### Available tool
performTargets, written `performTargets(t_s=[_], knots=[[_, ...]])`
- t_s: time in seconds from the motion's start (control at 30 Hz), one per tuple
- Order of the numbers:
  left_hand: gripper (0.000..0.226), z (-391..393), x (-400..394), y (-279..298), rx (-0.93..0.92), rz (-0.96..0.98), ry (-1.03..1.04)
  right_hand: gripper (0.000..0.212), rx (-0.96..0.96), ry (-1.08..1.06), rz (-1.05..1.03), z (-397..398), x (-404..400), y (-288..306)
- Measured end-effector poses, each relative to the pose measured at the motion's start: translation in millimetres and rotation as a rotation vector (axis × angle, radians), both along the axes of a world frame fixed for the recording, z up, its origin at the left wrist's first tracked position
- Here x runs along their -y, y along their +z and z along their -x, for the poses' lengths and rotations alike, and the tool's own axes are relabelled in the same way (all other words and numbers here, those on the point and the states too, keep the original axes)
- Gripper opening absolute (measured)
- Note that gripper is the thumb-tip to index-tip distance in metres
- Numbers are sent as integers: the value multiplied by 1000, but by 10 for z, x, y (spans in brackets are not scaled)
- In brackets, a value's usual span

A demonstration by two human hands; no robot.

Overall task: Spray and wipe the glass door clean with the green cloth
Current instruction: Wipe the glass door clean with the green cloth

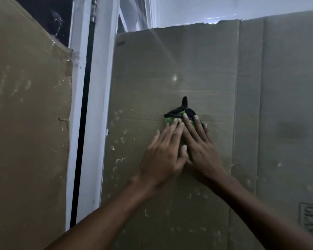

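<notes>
Under both hands' fingers point(177, 127), green cloth point(170, 120), against glass door point(188, 69)

The white door frame point(96, 105) stands close on the left of my hands. To the right of the frame, the flat glass door point(197, 69) is wide and bare. My hands can slide there.

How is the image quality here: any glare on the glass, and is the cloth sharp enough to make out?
Head view: dim and soft overall; a light streak and a small bright reflection spot sit on the glass door; upper right is washed out; the green cloth is visible but slightly blurred under the left hand and right hand; the white door frame bows from wide-angle distortion.
</notes>
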State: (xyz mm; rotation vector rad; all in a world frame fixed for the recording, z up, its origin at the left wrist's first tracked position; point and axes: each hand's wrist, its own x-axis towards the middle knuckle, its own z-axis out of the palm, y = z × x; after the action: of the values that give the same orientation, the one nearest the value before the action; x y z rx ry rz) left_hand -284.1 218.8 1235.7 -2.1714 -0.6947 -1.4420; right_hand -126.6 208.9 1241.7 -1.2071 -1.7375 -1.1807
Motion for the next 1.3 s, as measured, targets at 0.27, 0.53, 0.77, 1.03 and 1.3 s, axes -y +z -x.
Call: performTargets(t_s=[0.27,0.53,0.77,1.03,1.3], knots=[[78,-709,133,-17,153,275,25,61,-15,-27,-99,-579,201,266],[71,-346,-419,51,98,10,322,65,28,-167,-168,-554,138,257],[74,-17,-495,309,316,136,272,74,44,-252,-191,-505,64,217],[69,121,-783,185,130,-47,364,78,-8,-259,-169,-370,68,213],[67,556,-993,316,324,129,388,77,-9,-246,-154,-370,85,235]])
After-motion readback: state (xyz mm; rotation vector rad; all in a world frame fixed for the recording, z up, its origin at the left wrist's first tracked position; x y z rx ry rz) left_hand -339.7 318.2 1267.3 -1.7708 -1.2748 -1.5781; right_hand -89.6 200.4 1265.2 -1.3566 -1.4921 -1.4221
